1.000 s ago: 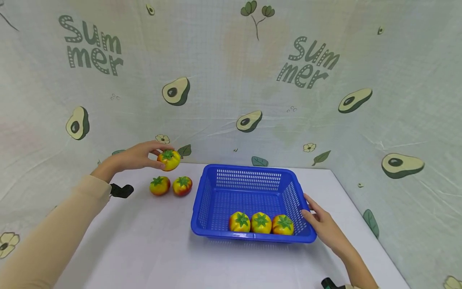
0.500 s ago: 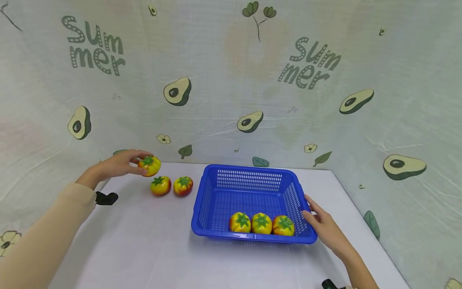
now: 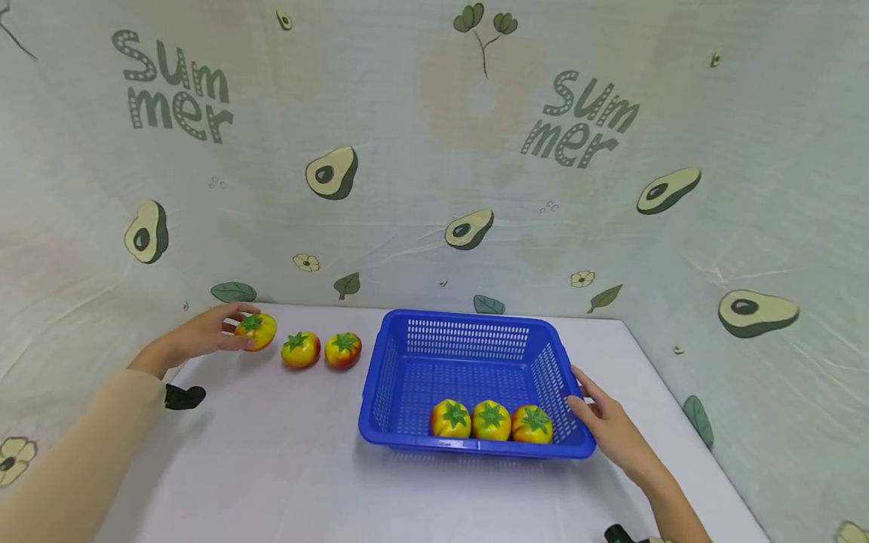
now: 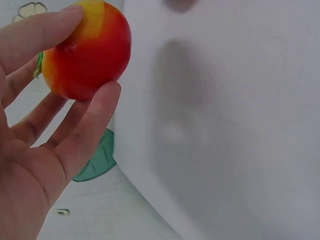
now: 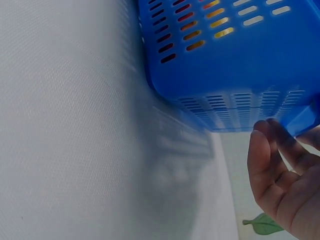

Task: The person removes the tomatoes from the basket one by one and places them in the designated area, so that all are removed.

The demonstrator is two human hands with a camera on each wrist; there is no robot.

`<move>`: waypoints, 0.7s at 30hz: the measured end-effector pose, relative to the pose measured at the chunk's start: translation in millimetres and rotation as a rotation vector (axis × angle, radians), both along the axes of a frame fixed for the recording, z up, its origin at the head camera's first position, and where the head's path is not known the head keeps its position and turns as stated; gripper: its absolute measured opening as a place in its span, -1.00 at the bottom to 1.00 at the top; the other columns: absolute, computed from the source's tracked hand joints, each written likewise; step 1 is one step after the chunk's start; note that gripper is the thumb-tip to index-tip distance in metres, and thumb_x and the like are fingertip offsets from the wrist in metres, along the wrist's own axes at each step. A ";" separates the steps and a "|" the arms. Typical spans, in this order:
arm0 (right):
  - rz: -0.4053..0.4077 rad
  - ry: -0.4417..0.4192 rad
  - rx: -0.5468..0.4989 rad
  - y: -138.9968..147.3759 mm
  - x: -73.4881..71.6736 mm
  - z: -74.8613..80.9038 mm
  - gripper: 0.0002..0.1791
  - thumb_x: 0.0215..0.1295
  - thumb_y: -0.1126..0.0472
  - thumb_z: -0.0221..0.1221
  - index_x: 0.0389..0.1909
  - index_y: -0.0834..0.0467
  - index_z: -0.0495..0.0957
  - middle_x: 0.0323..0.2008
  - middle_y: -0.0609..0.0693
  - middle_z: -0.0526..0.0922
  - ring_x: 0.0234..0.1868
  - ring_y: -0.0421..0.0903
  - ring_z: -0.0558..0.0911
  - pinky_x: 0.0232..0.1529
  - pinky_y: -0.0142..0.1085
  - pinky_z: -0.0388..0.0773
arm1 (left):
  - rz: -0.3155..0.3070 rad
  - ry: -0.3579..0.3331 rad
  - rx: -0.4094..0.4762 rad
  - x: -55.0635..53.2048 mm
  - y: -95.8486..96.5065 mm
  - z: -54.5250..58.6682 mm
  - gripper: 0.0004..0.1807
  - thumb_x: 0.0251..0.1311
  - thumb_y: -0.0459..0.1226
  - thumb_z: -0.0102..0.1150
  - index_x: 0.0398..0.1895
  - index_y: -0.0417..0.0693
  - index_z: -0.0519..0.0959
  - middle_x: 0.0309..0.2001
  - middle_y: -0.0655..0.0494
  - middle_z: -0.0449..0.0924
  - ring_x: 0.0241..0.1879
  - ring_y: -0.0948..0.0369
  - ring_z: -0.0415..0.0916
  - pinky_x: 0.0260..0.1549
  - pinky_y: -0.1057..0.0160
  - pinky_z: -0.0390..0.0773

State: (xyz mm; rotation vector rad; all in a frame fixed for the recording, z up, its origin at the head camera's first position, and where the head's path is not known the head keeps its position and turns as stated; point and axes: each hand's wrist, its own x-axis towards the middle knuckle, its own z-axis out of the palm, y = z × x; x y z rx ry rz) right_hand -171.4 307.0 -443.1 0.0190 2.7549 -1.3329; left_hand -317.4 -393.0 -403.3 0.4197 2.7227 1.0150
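My left hand (image 3: 200, 334) holds a red-and-yellow tomato (image 3: 256, 332) with a green leafy top, pinched between thumb and fingers. In the left wrist view this tomato (image 4: 92, 55) is raised, its shadow falling apart from it on the white table. Two more tomatoes, one nearer (image 3: 301, 351) and one farther right (image 3: 342, 351), lie on the table just right of my left hand. My right hand (image 3: 609, 424) grips the right rim of a blue plastic basket (image 3: 468, 445). Seen from the right wrist, curled fingers (image 5: 261, 160) lie against its outer wall.
Inside the basket, three tomatoes stand in a row along the front wall, the middle one (image 3: 492, 421) among them. Behind the white table (image 3: 292, 467) hangs a printed cloth (image 3: 407, 113) with avocado pictures, and it also runs along both sides.
My left hand has carried its tomato leftward and down, from above the two loose tomatoes to their left side. The right hand and basket stay put.
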 end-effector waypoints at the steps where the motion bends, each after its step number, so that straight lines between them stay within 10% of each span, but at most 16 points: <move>1: -0.001 0.000 0.000 0.0 0.1 0.1 -0.18 0.67 -0.11 0.05 0.74 0.04 -0.05 0.41 0.33 0.37 0.06 0.01 0.58 -0.08 -0.40 0.63 | 0.000 0.000 0.001 -0.1 -1.6 -2.9 -0.23 0.43 -0.12 0.36 0.55 -0.23 0.26 0.44 -0.40 0.29 0.32 -0.38 0.35 0.20 -0.31 0.58; 13: -0.001 0.016 -0.006 0.3 1.2 -1.9 -0.18 0.67 -0.09 0.06 0.74 0.06 -0.04 0.39 0.32 0.40 0.04 0.02 0.60 -0.09 -0.41 0.64 | 0.027 -0.087 0.054 2.3 -12.1 -27.3 -0.24 0.43 -0.12 0.36 0.53 -0.23 0.26 0.39 -0.45 0.25 0.28 -0.32 0.41 0.04 0.15 0.71; 21: 0.002 0.015 -0.005 -0.1 -0.7 -2.2 -0.18 0.67 -0.09 0.05 0.74 0.05 -0.06 0.39 0.32 0.40 0.04 0.00 0.59 -0.10 -0.43 0.63 | 0.040 -0.131 0.046 5.9 -14.3 -33.9 -0.21 0.45 -0.11 0.34 0.55 -0.25 0.20 0.38 -0.47 0.22 0.27 -0.29 0.41 0.09 0.07 0.72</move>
